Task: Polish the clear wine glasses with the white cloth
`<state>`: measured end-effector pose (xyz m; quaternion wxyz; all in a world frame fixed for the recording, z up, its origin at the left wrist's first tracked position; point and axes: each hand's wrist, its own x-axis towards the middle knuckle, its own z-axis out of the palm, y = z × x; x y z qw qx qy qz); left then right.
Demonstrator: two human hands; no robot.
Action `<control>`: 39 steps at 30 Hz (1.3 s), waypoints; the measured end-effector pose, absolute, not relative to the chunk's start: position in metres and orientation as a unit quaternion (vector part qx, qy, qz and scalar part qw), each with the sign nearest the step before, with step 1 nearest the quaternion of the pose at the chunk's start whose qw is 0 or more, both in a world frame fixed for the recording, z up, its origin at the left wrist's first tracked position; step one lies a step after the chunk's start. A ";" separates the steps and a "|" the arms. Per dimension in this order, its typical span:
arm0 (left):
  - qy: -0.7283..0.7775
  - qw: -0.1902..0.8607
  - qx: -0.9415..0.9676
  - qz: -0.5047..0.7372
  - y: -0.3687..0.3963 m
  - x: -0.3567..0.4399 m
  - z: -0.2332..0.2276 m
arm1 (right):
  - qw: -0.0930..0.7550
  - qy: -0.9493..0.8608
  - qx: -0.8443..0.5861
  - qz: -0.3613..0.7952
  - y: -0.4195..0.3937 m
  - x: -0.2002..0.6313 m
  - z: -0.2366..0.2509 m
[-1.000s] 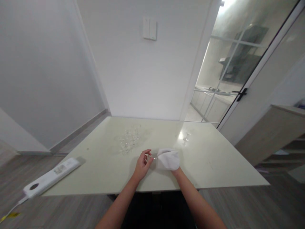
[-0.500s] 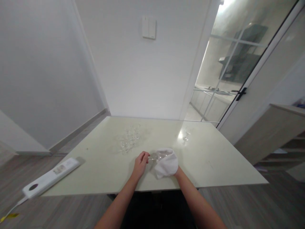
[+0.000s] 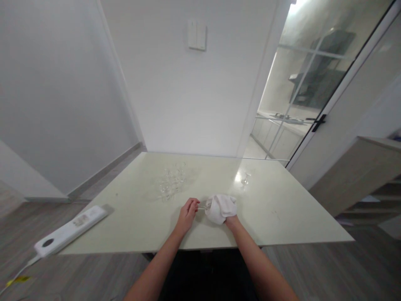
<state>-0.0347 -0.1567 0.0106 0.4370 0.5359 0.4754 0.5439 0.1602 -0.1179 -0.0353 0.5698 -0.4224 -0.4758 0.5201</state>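
Over the near middle of the pale table [image 3: 282, 217], the left hand [image 3: 187, 214] pinches what looks like the stem of a small wine glass [image 3: 204, 206], lying sideways between both hands. The right hand [image 3: 231, 218] is clenched on a white cloth [image 3: 221, 207] wrapped over the glass's bowl.

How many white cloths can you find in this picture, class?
1. The cloth is bunched in the right hand over the table, wrapped round a glass whose stem end the left hand pinches. None other shows.
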 end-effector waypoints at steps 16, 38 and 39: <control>0.444 0.428 0.592 0.519 -0.163 -0.035 0.012 | 0.445 -0.625 -0.345 0.541 -0.132 0.150 0.019; 0.475 0.387 0.596 0.519 -0.165 -0.037 0.011 | 0.461 -0.640 -0.293 0.540 -0.127 0.154 -0.003; 0.468 0.387 0.599 0.522 -0.166 -0.038 0.011 | 0.474 -0.632 -0.307 0.531 -0.124 0.154 -0.010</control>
